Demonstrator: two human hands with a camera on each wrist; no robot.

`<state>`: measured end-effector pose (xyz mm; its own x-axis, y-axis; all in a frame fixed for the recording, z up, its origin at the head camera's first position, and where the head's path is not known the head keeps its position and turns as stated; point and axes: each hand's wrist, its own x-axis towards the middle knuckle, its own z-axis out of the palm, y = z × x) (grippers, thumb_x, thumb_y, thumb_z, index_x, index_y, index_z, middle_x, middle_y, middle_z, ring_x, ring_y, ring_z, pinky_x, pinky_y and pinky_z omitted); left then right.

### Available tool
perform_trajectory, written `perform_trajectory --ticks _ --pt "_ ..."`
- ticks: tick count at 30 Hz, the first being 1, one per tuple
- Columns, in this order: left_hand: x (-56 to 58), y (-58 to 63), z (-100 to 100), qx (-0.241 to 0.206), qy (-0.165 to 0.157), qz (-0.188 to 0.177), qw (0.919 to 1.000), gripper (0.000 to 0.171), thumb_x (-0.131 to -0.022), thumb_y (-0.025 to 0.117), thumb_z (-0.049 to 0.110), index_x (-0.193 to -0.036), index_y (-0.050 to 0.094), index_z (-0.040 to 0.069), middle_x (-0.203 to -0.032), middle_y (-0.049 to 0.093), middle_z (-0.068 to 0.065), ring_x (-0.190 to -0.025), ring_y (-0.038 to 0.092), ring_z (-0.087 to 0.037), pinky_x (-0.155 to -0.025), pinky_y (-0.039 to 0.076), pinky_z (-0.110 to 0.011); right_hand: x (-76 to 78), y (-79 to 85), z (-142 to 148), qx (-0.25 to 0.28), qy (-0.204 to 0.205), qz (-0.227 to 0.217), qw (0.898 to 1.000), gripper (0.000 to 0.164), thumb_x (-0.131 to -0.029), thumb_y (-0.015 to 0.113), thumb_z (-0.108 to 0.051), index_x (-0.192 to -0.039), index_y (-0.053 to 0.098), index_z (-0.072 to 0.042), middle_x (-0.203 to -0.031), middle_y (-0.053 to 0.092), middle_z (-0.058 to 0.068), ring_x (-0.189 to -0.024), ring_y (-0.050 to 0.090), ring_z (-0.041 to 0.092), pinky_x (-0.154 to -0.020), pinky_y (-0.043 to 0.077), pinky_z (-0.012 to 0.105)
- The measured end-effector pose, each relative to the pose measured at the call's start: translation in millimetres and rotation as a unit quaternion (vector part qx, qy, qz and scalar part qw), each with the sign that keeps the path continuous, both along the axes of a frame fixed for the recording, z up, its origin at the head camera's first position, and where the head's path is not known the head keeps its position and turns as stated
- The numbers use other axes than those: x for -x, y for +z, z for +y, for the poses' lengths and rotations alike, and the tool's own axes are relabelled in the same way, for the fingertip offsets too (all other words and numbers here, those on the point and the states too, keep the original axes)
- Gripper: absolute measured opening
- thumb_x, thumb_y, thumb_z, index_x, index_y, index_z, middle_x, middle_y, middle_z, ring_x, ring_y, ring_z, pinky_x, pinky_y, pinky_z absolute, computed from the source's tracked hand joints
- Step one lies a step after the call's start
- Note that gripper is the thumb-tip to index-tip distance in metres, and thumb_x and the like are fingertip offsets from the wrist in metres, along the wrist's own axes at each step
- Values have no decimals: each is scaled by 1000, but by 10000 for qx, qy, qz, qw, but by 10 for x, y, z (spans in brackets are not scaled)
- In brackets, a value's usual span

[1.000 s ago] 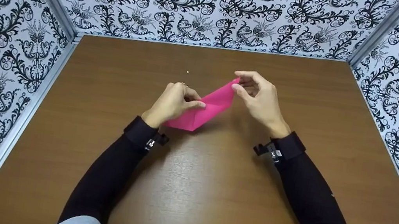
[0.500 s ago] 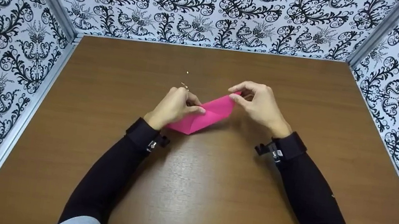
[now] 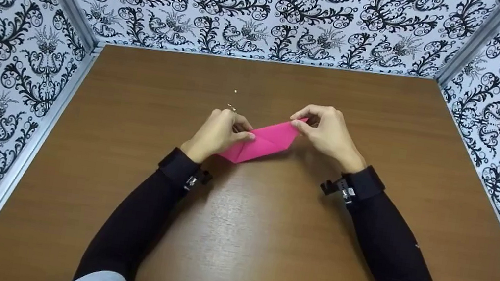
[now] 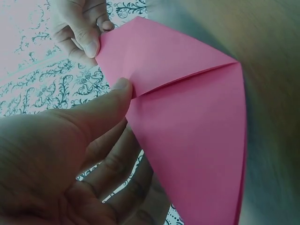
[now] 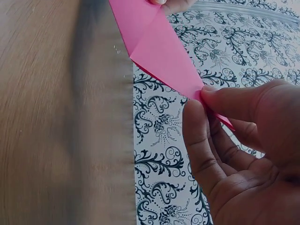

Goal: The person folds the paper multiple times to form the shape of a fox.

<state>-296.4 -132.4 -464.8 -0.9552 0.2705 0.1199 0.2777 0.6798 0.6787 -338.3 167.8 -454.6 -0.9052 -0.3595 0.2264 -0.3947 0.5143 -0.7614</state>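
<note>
A folded sheet of pink paper (image 3: 269, 142) spans the gap between both hands over the table. My left hand (image 3: 219, 133) pinches its upper edge, thumb on the near face and fingers behind. In the left wrist view a fold line crosses the paper (image 4: 187, 122) from the thumb tip to a corner on the right. My right hand (image 3: 330, 132) pinches the far right tip between thumb and fingers. Seen from the right wrist, the paper's pointed end (image 5: 225, 121) pokes out past the thumb of the right hand (image 5: 239, 136).
The brown wooden table (image 3: 226, 236) stretches around the hands. Tiny pale specks (image 3: 232, 107) lie beyond the left hand. Patterned black-and-white walls (image 3: 269, 14) close off the back and both sides, with metal rails at the corners.
Over the last second the right hand has come down and nearer with the paper's right end, so the paper slants less. The left hand has shifted slightly nearer, still pinching.
</note>
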Motion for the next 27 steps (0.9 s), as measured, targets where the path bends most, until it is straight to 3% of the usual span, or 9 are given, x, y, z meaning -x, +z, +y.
perform_trajectory --ticks 9,15,18,22,27 --pt "10 -34 -33 52 160 105 9998 23 -104 92 25 -123 91 12 -112 91 -7 -101 86 -25 -94 69 -42 48 -47 71 -280 -230 -129 9993 17 -108 87 -20 -120 90 -10 -106 87 14 -91 76 27 -73 57 17" --pt "0 -42 -47 94 270 377 9989 28 -104 92 23 -128 89 10 -118 91 -8 -103 87 -25 -96 69 -44 66 -58 101 -498 -452 -312 9972 16 -108 86 -19 -119 90 -9 -105 87 15 -83 77 18 -70 56 17" --pt "-17 -44 -44 140 236 593 9979 26 -104 91 21 -127 89 9 -121 90 -9 -106 88 -25 -99 70 -44 76 -70 113 -549 -520 -422 9962 14 -108 85 -17 -118 90 -9 -104 87 16 -82 81 25 -67 56 16" --pt "-71 -20 -16 324 -43 1016 9943 20 -105 89 18 -123 89 8 -120 90 -12 -107 87 -29 -99 71 -44 89 -101 135 -611 -615 -563 9946 15 -108 85 -16 -119 90 -8 -103 88 17 -86 85 36 -64 56 17" --pt "-142 5 49 666 -714 1455 9845 20 -104 90 13 -122 89 5 -117 88 -14 -105 86 -33 -95 71 -46 105 -151 147 -833 -683 -528 9928 13 -107 86 -17 -115 90 -9 -100 89 15 -83 86 33 -62 54 17"
